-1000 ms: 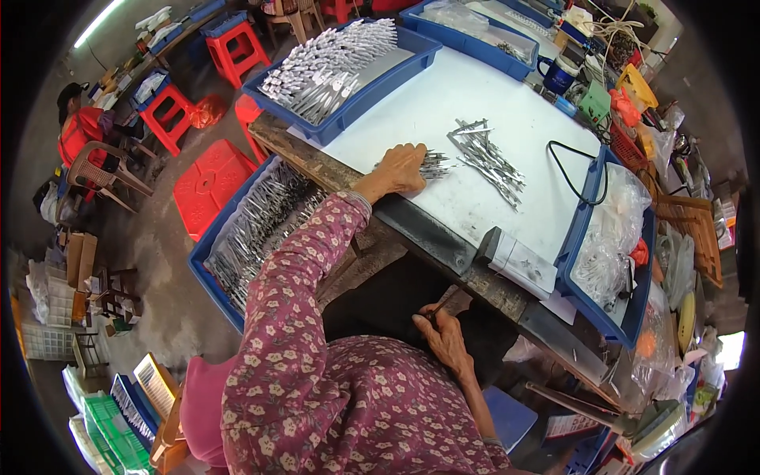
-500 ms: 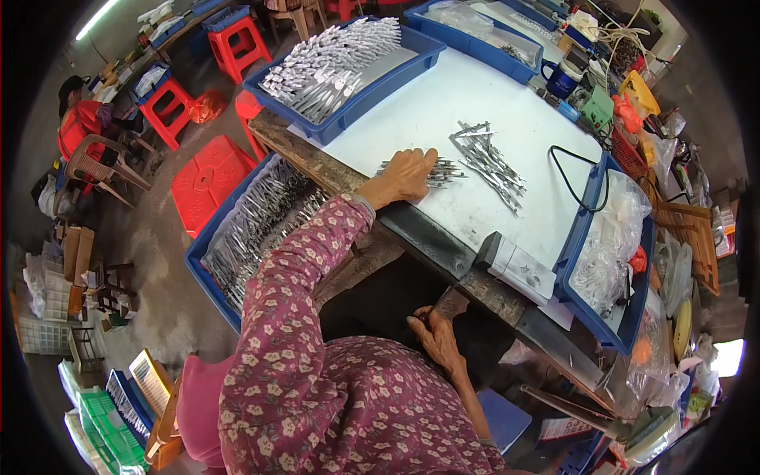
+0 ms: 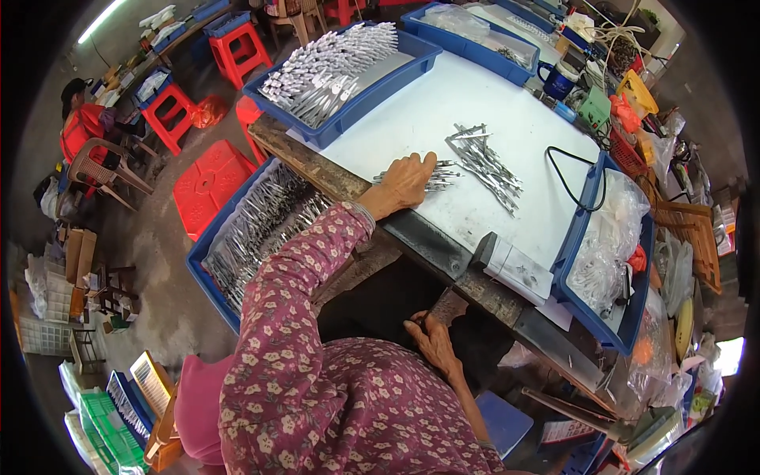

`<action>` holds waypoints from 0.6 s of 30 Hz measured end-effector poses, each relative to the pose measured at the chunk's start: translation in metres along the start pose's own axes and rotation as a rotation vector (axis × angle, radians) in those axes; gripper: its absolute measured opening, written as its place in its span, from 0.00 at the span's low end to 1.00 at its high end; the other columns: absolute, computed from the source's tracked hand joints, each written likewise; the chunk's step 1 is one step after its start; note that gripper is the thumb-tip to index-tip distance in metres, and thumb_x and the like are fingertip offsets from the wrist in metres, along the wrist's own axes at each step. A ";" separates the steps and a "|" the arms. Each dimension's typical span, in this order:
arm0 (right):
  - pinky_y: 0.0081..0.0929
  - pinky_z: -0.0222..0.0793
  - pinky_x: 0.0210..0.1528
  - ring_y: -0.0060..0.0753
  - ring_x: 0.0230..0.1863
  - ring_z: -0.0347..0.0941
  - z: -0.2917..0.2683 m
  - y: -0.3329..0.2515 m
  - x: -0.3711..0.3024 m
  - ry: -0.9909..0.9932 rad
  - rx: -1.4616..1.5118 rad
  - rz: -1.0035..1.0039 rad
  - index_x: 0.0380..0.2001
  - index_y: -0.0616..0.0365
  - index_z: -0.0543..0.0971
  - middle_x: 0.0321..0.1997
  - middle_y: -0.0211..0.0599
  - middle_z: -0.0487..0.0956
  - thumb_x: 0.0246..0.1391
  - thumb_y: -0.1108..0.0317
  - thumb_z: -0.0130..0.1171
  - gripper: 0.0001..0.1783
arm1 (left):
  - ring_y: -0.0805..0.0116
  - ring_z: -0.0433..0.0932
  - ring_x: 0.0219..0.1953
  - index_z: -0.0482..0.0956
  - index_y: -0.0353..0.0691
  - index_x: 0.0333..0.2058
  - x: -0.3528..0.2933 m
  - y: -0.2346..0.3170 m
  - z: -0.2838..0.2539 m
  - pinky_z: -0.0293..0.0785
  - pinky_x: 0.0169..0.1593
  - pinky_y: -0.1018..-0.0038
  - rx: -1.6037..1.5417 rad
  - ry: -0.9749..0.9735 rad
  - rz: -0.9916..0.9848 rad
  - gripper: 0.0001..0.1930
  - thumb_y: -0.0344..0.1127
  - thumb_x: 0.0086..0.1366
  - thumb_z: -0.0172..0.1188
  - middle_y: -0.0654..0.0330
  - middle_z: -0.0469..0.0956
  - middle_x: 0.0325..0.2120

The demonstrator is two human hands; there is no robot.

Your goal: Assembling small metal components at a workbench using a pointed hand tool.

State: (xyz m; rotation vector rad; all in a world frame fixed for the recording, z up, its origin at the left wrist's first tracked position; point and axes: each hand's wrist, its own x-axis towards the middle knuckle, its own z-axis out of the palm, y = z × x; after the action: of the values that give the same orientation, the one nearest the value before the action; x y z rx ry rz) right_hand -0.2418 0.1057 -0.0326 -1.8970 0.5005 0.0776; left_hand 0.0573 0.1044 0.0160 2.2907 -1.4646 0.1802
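My left hand [image 3: 408, 184] rests on the white worktop [image 3: 380, 131] with its fingers curled down over a small bundle of slim metal pieces [image 3: 442, 177]. Their ends stick out on both sides of the hand. Just right of it lies a loose, criss-crossed heap of similar slim metal pieces [image 3: 485, 165]. Below the table edge, my right hand [image 3: 435, 342] is closed beside a brownish, worn flat piece [image 3: 449, 306]. What its fingers hold, if anything, is hidden.
A blue tray [image 3: 348, 119] of white-and-silver pieces stands at the far left. Another blue tray [image 3: 207, 273], filled with metal pieces, sits below the table's left edge. At right are a grey metal block [image 3: 514, 269] and a blue tray [image 3: 625, 336] holding plastic bags.
My left hand has shifted very slightly over the bundle, its fingers still curled. The right hand stays in nearly the same place. The whole view has moved a little.
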 end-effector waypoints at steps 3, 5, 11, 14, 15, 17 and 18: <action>0.36 0.63 0.29 0.40 0.25 0.71 -0.002 -0.003 -0.002 -0.028 -0.008 0.036 0.37 0.66 0.72 0.24 0.50 0.75 0.56 0.58 0.52 0.18 | 0.44 0.74 0.22 0.62 0.31 0.35 -0.001 0.001 -0.001 0.71 0.25 0.57 0.000 -0.004 0.005 0.18 0.21 0.42 0.54 0.42 0.71 0.20; 0.32 0.62 0.28 0.34 0.24 0.68 -0.003 0.000 -0.003 -0.013 0.002 0.022 0.36 0.66 0.72 0.22 0.43 0.73 0.55 0.57 0.53 0.19 | 0.46 0.75 0.22 0.61 0.32 0.35 -0.001 0.001 0.000 0.70 0.24 0.58 -0.008 0.023 0.017 0.17 0.21 0.43 0.54 0.43 0.71 0.19; 0.28 0.61 0.28 0.28 0.24 0.66 -0.002 0.001 -0.003 -0.012 0.025 0.030 0.35 0.65 0.73 0.22 0.37 0.71 0.54 0.56 0.53 0.19 | 0.42 0.73 0.21 0.60 0.36 0.37 0.005 -0.009 -0.001 0.68 0.27 0.53 -0.118 0.146 -0.060 0.19 0.22 0.44 0.52 0.44 0.71 0.19; 0.28 0.62 0.30 0.29 0.25 0.66 -0.001 0.004 -0.001 -0.018 0.022 0.045 0.35 0.65 0.73 0.24 0.38 0.72 0.55 0.55 0.53 0.19 | 0.39 0.73 0.24 0.60 0.38 0.41 0.009 -0.013 -0.010 0.69 0.30 0.53 -0.257 0.174 -0.203 0.22 0.24 0.43 0.53 0.42 0.73 0.21; 0.28 0.62 0.30 0.29 0.26 0.67 -0.001 0.005 0.000 -0.019 0.018 0.050 0.35 0.65 0.73 0.24 0.38 0.72 0.55 0.55 0.53 0.19 | 0.39 0.73 0.26 0.60 0.38 0.41 0.011 -0.014 -0.015 0.69 0.31 0.54 -0.346 0.225 -0.289 0.23 0.25 0.43 0.54 0.41 0.74 0.23; 0.31 0.63 0.30 0.33 0.25 0.69 -0.001 0.004 0.002 -0.024 -0.001 0.039 0.36 0.65 0.72 0.24 0.43 0.73 0.55 0.57 0.53 0.19 | 0.42 0.75 0.26 0.60 0.38 0.42 0.011 -0.017 -0.023 0.71 0.31 0.59 -0.536 0.373 -0.349 0.25 0.27 0.42 0.57 0.42 0.75 0.24; 0.34 0.64 0.29 0.38 0.25 0.71 -0.001 0.004 0.004 -0.026 -0.019 0.027 0.37 0.66 0.72 0.24 0.48 0.75 0.56 0.58 0.53 0.19 | 0.44 0.75 0.25 0.60 0.37 0.42 0.010 -0.021 -0.025 0.71 0.31 0.61 -0.622 0.449 -0.355 0.26 0.27 0.42 0.58 0.44 0.74 0.23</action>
State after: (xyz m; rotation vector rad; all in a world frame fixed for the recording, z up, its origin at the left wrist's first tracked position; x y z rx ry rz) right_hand -0.2399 0.1026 -0.0364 -1.9052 0.5095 0.1250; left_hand 0.0837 0.1135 0.0361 1.7990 -0.7355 0.1029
